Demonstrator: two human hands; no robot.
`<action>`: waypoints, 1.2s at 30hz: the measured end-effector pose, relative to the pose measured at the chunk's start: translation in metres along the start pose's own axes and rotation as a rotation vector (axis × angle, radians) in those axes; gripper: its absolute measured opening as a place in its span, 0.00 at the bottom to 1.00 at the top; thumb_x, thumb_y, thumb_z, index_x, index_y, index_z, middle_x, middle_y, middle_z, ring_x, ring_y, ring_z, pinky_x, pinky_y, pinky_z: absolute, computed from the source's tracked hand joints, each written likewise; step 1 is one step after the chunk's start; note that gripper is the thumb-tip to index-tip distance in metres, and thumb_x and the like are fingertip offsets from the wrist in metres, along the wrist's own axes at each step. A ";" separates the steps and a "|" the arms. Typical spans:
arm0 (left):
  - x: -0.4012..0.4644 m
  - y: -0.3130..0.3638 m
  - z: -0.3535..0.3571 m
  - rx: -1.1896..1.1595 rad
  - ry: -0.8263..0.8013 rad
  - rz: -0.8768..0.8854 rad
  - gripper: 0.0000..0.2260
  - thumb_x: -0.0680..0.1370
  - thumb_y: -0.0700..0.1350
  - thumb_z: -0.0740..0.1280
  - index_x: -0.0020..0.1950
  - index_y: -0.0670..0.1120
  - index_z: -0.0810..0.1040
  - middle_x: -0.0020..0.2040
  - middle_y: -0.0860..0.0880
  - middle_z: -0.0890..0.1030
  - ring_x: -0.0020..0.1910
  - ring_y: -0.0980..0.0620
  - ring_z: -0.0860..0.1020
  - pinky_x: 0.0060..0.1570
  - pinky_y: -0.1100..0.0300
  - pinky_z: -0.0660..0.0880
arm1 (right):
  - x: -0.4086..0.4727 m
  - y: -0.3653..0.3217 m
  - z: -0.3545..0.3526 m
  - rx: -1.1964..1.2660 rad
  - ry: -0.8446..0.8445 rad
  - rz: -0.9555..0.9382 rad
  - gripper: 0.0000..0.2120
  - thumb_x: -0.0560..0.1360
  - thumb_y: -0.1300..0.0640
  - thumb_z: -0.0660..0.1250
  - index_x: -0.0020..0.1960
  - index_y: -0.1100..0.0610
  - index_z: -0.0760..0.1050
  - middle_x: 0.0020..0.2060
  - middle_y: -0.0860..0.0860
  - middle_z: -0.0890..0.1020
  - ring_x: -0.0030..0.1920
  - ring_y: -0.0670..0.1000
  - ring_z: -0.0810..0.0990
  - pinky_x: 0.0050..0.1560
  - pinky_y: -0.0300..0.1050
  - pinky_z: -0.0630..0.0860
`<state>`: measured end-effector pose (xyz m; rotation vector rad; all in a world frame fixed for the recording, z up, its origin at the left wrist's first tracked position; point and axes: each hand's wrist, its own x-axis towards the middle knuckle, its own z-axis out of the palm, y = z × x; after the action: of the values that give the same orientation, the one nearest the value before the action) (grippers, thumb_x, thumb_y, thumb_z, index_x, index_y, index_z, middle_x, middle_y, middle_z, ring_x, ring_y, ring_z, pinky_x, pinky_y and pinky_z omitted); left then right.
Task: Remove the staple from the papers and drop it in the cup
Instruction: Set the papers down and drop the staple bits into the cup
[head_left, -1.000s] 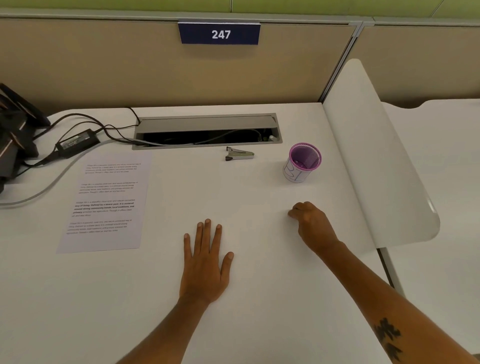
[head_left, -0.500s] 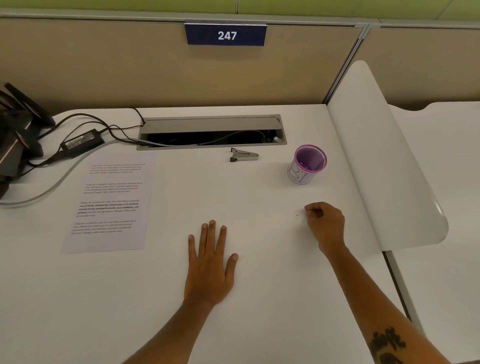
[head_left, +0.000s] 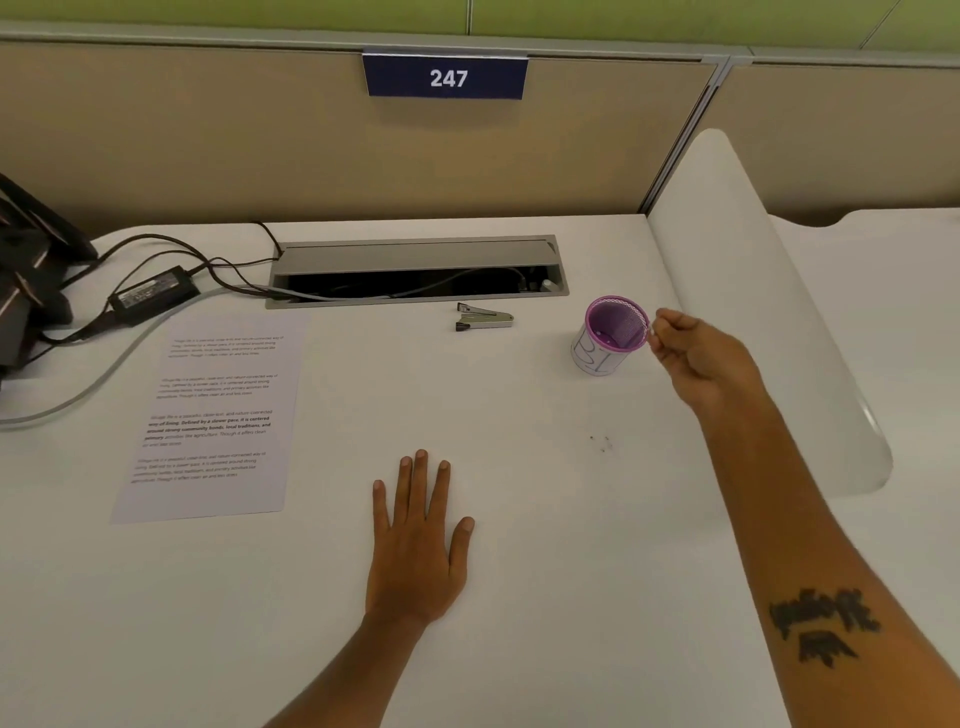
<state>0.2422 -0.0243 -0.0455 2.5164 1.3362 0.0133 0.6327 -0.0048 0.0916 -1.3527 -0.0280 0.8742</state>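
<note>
The printed papers (head_left: 208, 415) lie flat on the white desk (head_left: 519, 597) at the left. A purple mesh cup (head_left: 613, 332) with a white label stands at the right, upright. My right hand (head_left: 701, 364) hovers at the cup's right rim, thumb and forefinger pinched together on a tiny pale sliver, the staple (head_left: 652, 335), which is barely visible. My left hand (head_left: 415, 540) rests flat on the desk, palm down and fingers spread, holding nothing. A metal staple remover (head_left: 483, 318) lies left of the cup.
An open cable tray (head_left: 415, 270) is set into the desk behind the staple remover. A power adapter (head_left: 153, 291), cables and black gear sit at far left. A white curved divider (head_left: 769, 312) rises right of the cup. Small dark specks (head_left: 602, 441) mark the desk.
My right hand has lifted off the desk, still pinched, and travelled forward to the cup's right rim. My left hand has stayed flat in place.
</note>
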 end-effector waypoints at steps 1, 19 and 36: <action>0.000 0.000 0.000 -0.003 -0.003 0.000 0.32 0.86 0.61 0.48 0.88 0.49 0.48 0.88 0.44 0.46 0.88 0.45 0.44 0.84 0.35 0.51 | 0.002 -0.006 0.007 -0.092 0.021 -0.046 0.09 0.77 0.74 0.68 0.49 0.63 0.82 0.42 0.55 0.83 0.42 0.50 0.82 0.46 0.39 0.83; 0.000 -0.001 0.000 -0.031 -0.016 -0.002 0.32 0.86 0.61 0.48 0.88 0.50 0.45 0.88 0.46 0.43 0.87 0.45 0.41 0.85 0.35 0.49 | 0.027 0.001 0.032 -1.271 0.158 -0.727 0.05 0.74 0.64 0.75 0.49 0.59 0.87 0.46 0.55 0.88 0.43 0.51 0.83 0.46 0.41 0.78; 0.001 -0.001 0.002 -0.018 -0.019 -0.007 0.32 0.86 0.61 0.48 0.88 0.50 0.45 0.88 0.45 0.43 0.88 0.45 0.42 0.84 0.35 0.50 | -0.045 0.037 -0.017 -0.870 0.230 -0.558 0.04 0.71 0.58 0.77 0.45 0.52 0.86 0.36 0.49 0.87 0.38 0.51 0.87 0.51 0.51 0.85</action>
<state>0.2418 -0.0235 -0.0477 2.4909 1.3317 -0.0006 0.5905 -0.0453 0.0763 -2.0987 -0.6382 0.2019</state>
